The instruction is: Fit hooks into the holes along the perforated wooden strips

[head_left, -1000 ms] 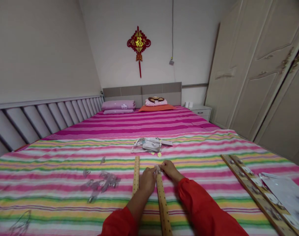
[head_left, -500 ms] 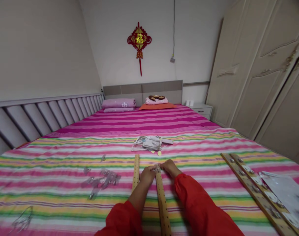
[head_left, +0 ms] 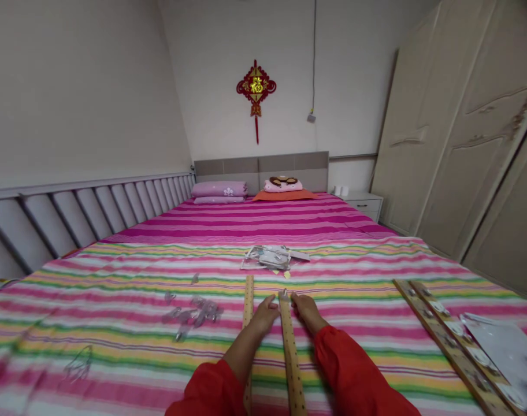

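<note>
A perforated wooden strip (head_left: 292, 352) lies lengthwise in front of me, with a small shiny metal piece (head_left: 284, 293) at its far end. My left hand (head_left: 263, 319) is just left of that end, fingers apart and nothing visible in them. On the other side, my right hand (head_left: 307, 311) has its fingers bent together against the strip's right edge; its fingertips are partly hidden. A second perforated strip (head_left: 248, 300) runs alongside to the left, partly covered by my left forearm. Small clear packets with metal pieces (head_left: 198, 312) are scattered farther left.
Clear plastic packaging (head_left: 270, 257) lies beyond the strips. To the right are two wooden strips with metal and white pieces (head_left: 445, 341) and a plastic bag (head_left: 501, 338). Thin bent wire (head_left: 79, 364) lies at left on the striped bedspread (head_left: 129, 323). A bed rail (head_left: 103, 202) borders the left side.
My hands have parted at the strip's far end, the left moving off to the left. The small metal piece there is now uncovered. The camera view has shifted slightly.
</note>
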{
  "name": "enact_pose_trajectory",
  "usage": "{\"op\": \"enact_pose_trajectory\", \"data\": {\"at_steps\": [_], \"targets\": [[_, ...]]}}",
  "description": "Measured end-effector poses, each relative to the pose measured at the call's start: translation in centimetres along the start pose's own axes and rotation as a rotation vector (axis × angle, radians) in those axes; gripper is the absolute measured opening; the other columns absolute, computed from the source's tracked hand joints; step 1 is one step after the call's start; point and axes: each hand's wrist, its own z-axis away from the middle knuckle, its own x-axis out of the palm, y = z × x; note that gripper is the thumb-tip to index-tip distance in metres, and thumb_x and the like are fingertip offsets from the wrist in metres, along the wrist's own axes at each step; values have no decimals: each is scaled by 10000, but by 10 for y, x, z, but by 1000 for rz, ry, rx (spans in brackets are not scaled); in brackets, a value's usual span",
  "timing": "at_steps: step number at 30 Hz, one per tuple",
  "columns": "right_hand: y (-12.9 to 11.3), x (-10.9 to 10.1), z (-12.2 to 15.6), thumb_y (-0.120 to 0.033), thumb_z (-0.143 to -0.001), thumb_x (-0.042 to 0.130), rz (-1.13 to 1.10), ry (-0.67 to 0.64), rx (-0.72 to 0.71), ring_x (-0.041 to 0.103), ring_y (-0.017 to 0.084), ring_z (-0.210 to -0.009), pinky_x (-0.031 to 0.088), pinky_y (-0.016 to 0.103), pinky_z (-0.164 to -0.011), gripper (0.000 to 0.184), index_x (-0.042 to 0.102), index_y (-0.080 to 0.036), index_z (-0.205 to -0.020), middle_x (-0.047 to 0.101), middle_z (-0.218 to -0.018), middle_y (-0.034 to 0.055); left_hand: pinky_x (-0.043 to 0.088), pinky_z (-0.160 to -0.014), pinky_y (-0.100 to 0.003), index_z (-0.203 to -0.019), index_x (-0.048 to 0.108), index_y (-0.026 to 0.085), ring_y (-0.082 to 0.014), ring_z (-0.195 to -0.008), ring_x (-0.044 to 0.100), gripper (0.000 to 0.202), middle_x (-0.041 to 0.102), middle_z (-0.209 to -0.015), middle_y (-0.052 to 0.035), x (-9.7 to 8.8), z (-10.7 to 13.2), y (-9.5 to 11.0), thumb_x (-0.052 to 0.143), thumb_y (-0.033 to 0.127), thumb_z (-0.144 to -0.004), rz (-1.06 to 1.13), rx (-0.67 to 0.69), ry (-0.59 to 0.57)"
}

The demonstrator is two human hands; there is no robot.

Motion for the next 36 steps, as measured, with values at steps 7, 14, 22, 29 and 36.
{"op": "enact_pose_trajectory", "data": {"at_steps": [7,14,22,29,36], "targets": [[2,-14,47,-390,-878,400,-244,-65,151,423,94,-316,325,218,-357,345,462,-221,-584,494,-432,-29,501,-767,-341,-884,707,147,-219,-805,646,319,722,-837,-67,-64,61,13,638,348,-647,-59,149,98],[4,-14,64,-370,-808,459,-249,4,110,399,99,-307,299,218,-348,303,429,-229,-541,467,-386,-39,499,-708,-334,-729,670,182,-220,-739,630,297,696,-727,-46,-102,103,-7,568,458,-688,-190,232,335],[-17,-20,62,-312,-773,520,-86,189,-250,589,226,-844,465,323,-792,214,681,-188,-839,618,-814,53,504,-687,-336,-846,672,209,-217,-777,631,259,680,-841,-56,-81,110,-26,455,343,-805,-314,402,409],[-21,-9,80,-308,-936,330,332,63,-549,555,201,-775,487,320,-738,436,538,-280,-1318,480,-825,26,501,-727,-340,-841,655,215,-213,-822,624,236,668,-860,-51,-79,111,-36,428,272,-809,-377,402,404],[-14,3,76,-261,-940,332,475,83,-598,545,188,-706,490,298,-682,442,504,-246,-1347,459,-780,15,485,-744,-332,-837,637,215,-201,-823,613,238,656,-848,-40,-78,112,-34,401,228,-811,-429,394,406]]}}
